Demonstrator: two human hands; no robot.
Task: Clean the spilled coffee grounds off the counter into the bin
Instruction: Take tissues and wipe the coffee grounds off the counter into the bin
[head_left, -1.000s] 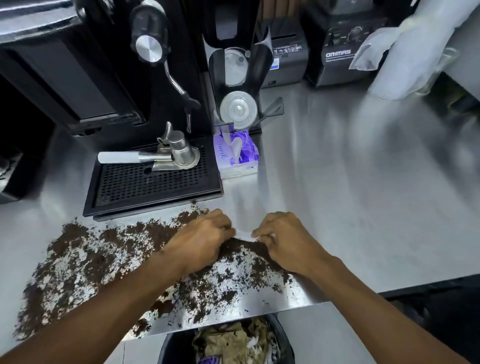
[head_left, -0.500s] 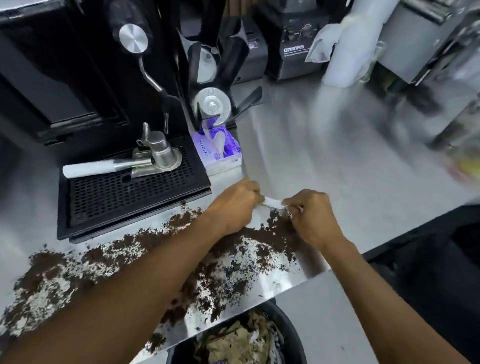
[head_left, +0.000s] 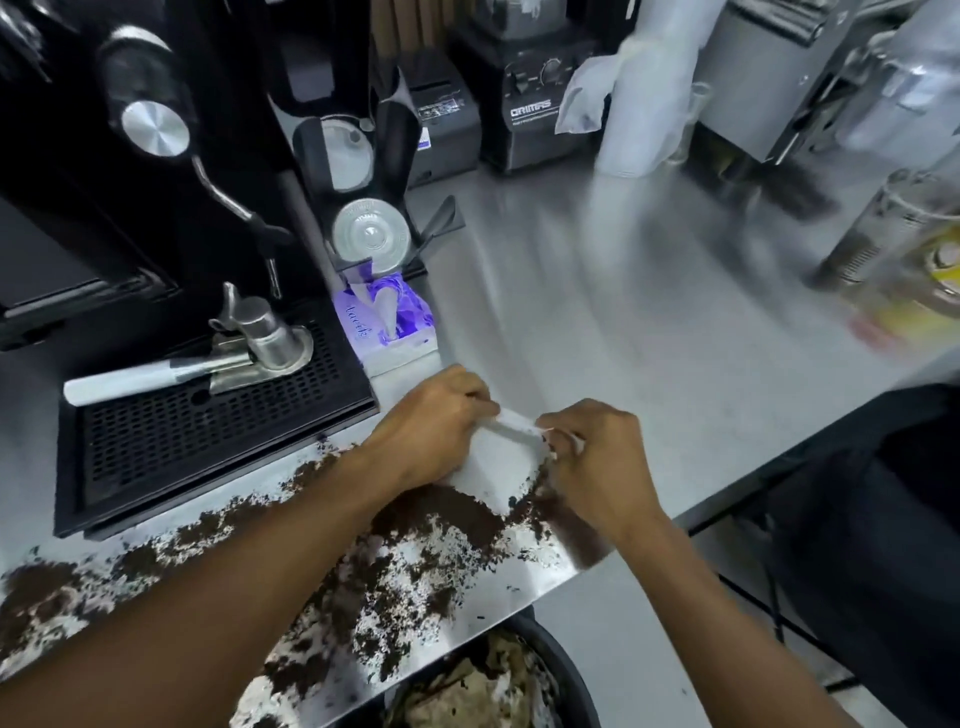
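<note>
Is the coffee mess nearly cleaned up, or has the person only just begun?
Only just begun. Both hands, left hand and right hand, hold a white tissue at the spill's far edge. The coffee grounds cover the counter front. All must go into the bin below.

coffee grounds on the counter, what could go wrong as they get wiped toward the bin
1. The coffee grounds spread far to the left of the bin, so some could fall past it onto the floor.
2. The tissue that both hands hold is thin and may tear or smear.
3. Grounds lie beside the drip tray and could get pushed under it.
</note>
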